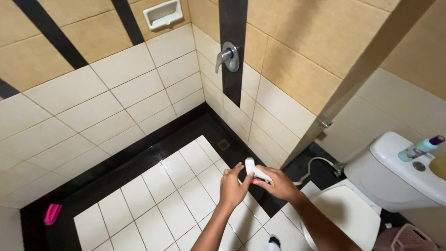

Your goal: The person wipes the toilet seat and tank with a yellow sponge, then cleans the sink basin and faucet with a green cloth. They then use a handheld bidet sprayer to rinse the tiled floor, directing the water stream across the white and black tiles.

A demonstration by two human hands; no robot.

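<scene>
Two hands meet over the white floor tiles (176,195) of a shower stall, and we see them from above. Our right hand (278,185) is closed around a white handheld bidet sprayer (255,171), whose head points toward 11 o'clock from that hand, just above the knuckles. Our left hand (232,186) comes in from 7 o'clock with its fingers curled against the sprayer's near side; whether it actually grips the sprayer or only touches it, we cannot tell. A small red spot shows between the two hands, too small to identify.

A pale hose (312,166) trails off at 3 o'clock from the hands toward a fitting on the wall beside the white toilet (399,172). On the toilet's tank lies a blue bottle with a purple cap (422,148). A chrome lever valve (227,56) sits on the dark wall stripe at 12 o'clock, a white soap dish (162,14) at 11 o'clock, a floor drain (224,144) just beyond the hands, and a pink object (52,213) lies on the black border at 9 o'clock.

As we judge it, the risks lie in the grip and the hose. A squeeze on the trigger while the head faces up could throw water onto walls or clothes. Wet tiles could let a foot slip, and a tug could strain the hose at its fitting.
</scene>
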